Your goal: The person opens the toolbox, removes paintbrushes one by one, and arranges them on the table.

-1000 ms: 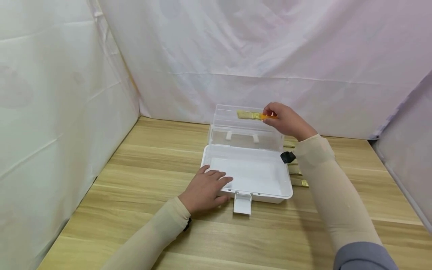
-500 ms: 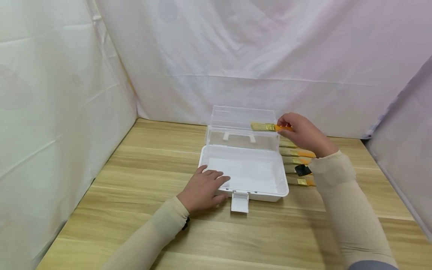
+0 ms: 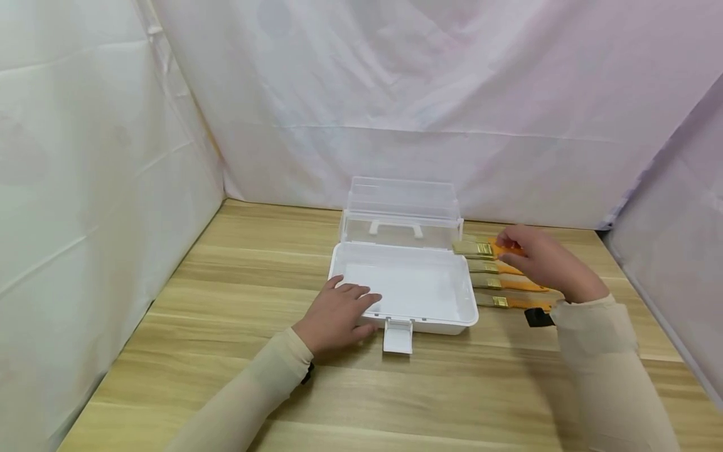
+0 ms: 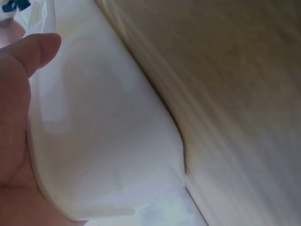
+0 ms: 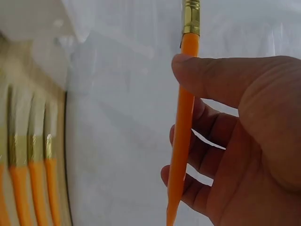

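Note:
My right hand [image 3: 545,260] pinches a flat paintbrush [image 3: 479,249] by its orange handle, bristles pointing left. In the right wrist view, the thumb presses one side of that handle [image 5: 182,127] and the fingertips the other, just below the brass-coloured ferrule. At its front left corner, the white plastic box [image 3: 415,289] has my left hand [image 3: 336,317] resting on it, fingers spread over the rim. From the left wrist, the thumb [image 4: 44,49] lies against the outer wall [image 4: 108,113]. The box's clear lid [image 3: 403,198] stands raised at the back.
Several similar paintbrushes [image 3: 499,302] lie side by side right of the box, handles to the right. The box's front latch [image 3: 398,337] hangs down over the wooden table [image 3: 271,251]. White cloth [image 3: 361,81] walls in the back and sides.
My right hand has carried the paintbrush from in front of the lid rightward and down, over the other brushes. My left hand stays at the box corner.

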Tool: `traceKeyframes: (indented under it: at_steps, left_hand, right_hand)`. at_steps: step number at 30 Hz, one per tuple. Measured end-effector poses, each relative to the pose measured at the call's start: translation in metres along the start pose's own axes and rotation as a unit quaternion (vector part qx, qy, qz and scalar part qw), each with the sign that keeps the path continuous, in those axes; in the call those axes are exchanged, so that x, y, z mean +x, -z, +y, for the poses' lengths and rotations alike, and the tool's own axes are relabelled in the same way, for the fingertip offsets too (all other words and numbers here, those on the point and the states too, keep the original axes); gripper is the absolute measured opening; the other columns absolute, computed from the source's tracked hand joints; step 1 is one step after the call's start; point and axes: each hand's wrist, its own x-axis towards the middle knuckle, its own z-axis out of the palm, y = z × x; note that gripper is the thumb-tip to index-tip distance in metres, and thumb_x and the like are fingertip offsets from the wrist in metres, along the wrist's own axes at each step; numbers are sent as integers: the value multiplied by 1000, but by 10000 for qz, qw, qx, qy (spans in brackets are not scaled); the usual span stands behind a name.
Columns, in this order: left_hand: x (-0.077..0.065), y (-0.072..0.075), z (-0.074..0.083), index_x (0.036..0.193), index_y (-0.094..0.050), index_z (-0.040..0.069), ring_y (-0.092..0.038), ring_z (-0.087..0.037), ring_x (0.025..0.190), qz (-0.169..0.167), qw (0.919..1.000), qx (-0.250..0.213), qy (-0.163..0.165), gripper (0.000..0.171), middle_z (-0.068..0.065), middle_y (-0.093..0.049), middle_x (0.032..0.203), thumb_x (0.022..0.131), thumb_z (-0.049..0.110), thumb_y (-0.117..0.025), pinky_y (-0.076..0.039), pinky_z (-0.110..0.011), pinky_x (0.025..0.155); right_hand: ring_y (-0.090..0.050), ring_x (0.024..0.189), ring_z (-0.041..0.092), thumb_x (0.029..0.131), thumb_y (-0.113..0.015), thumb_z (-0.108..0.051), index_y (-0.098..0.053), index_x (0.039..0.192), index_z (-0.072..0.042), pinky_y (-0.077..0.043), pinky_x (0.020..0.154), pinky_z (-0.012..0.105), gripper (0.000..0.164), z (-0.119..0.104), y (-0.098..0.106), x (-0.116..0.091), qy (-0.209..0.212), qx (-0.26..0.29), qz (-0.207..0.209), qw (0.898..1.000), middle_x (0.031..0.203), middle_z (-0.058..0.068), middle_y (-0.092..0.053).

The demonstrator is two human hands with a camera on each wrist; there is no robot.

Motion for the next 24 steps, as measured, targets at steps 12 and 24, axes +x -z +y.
traceKeyframes:
  at_steps: [12, 24]
  left_hand:
    - [1, -4, -2, 136, -60, 21, -57, -21, 122, 32, 10000, -27, -13, 52, -2, -63, 131, 93, 50, -61, -30, -53, 110]
    - [1, -3, -3, 137, -59, 21, -57, -22, 122, -3, 10000, -85, 20, 52, -3, -63, 132, 93, 48, -62, -29, -53, 110]
  right_hand:
    - [-47, 73, 17, 92, -65, 2, -57, 94, -7, -40, 62, 34, 12, 45, -31, -58, -514, 47, -578, 9970, 85, 1, -55]
    - [-43, 70, 7, 86, -68, 8, -58, 86, -15, -39, 61, 28, 25, 50, -64, -86, -168, 84, -576, 9982, 78, -7, -50]
